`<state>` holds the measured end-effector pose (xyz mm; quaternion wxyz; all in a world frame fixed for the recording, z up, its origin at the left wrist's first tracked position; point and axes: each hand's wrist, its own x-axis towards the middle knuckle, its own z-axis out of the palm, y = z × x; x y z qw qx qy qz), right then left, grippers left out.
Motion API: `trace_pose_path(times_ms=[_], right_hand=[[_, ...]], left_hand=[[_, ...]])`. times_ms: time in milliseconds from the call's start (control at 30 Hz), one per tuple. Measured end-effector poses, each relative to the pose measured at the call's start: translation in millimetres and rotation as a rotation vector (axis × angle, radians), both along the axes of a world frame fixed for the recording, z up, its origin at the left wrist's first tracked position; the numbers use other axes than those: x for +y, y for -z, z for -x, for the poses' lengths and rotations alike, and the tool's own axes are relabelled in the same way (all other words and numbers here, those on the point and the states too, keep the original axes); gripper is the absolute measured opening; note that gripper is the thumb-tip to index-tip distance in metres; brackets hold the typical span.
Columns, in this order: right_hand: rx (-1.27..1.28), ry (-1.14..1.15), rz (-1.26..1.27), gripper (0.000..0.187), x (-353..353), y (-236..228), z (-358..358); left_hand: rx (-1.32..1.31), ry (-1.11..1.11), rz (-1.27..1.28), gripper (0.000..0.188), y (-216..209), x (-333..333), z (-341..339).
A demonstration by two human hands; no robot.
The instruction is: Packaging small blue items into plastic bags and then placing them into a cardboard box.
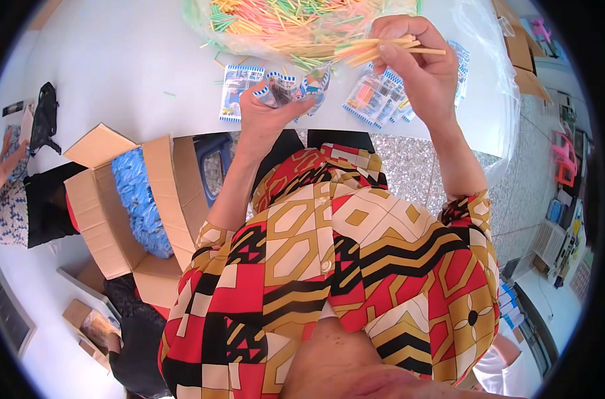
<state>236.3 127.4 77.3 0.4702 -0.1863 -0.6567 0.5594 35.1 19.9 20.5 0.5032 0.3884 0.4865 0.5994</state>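
My right hand (422, 76) is raised over the table, with thumb and fingers pinched round a small bunch of thin, mostly pale yellow sticks (357, 52). In my left hand (268, 120) is a small clear plastic packet (280, 91) with blue and white print, crumpled in its grip; whether its mouth is open I cannot tell. Beyond both hands a large clear bag (199, 20) spreads out, full of loose yellow, green, pink and orange sticks (269, 23). One flat packet (232, 92) lies beside my left hand. Several packets (372, 96) overlap on the table below my right hand.
The white table (136, 73) carries a few stray sticks. Left of me stands an open cardboard box (103, 219) holding blue plastic packets (143, 199). A black bag (46, 120) and another person's arm (13, 159) are at far left. Clear plastic sheeting (488, 73) hangs over the right edge.
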Motion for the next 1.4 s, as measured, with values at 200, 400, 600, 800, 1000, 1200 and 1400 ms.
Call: trace_pose_path(times_ms=[200, 400, 600, 800, 1000, 1200, 1400], right_hand=[[-0.021, -0.004, -0.311, 0.015, -14.4, 2.3, 16.0], [-0.141, -0.005, -0.526, 0.017, -14.6, 7.3, 14.5], [-0.156, -0.024, -0.583, 0.019, -14.7, 3.0, 3.1], [-0.218, 0.026, -0.267, 0.014, -24.1, 0.6, -0.7], [-0.318, -0.027, 0.131, 0.012, -22.8, -9.7, -1.7], [-0.332, 0.037, 0.224, 0.011, -19.2, -11.6, -1.1], [-0.29, -0.029, 0.103, 0.01, -23.2, -11.3, -1.3]], left_hand=[[-0.11, 0.033, 0.029, 0.021, -7.1, 0.2, -7.8], [-0.224, 0.039, 0.016, 0.029, -3.4, -1.6, -9.1], [-0.184, 0.097, 0.056, 0.042, 6.2, -1.3, -5.1], [-0.146, 0.08, 0.034, 0.025, 3.7, -0.9, -7.2], [-0.047, 0.109, 0.018, 0.021, 0.5, -1.1, -5.2], [0.09, 0.137, 0.025, 0.022, 1.5, -1.6, -2.3], [0.065, 0.113, 0.003, 0.023, -0.6, -0.6, -3.2]])
